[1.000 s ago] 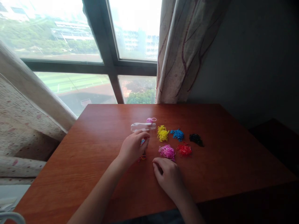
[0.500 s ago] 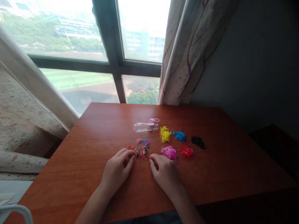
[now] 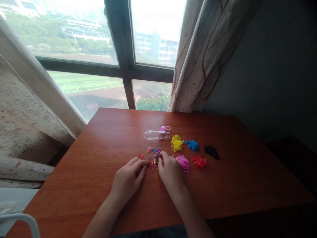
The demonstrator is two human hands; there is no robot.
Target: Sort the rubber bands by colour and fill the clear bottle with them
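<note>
A small mixed heap of coloured rubber bands (image 3: 153,166) lies on the brown table between my two hands. My left hand (image 3: 127,177) rests at the heap's left side, thumb and forefinger pinched together at a dark rubber band (image 3: 148,164). On the opposite side, my right hand (image 3: 172,172) has its fingers curled in and its fingertips at the heap's upper right edge. What those fingertips hold, if anything, is too small to make out. Beside this hand is a pile of pink rubber bands (image 3: 183,163), partly covered by it.
Sorted piles of yellow bands (image 3: 177,143), blue bands (image 3: 192,145), black bands (image 3: 211,151) and red bands (image 3: 199,161) lie to the right. Behind the heap, a clear bottle (image 3: 155,135) lies on its side near a pink ring-topped cap (image 3: 163,128). A window and curtains stand beyond the table.
My right hand has moved away from me, from the heap's lower right to its upper right edge. My left hand stays almost in place. The whole view has shifted slightly.
</note>
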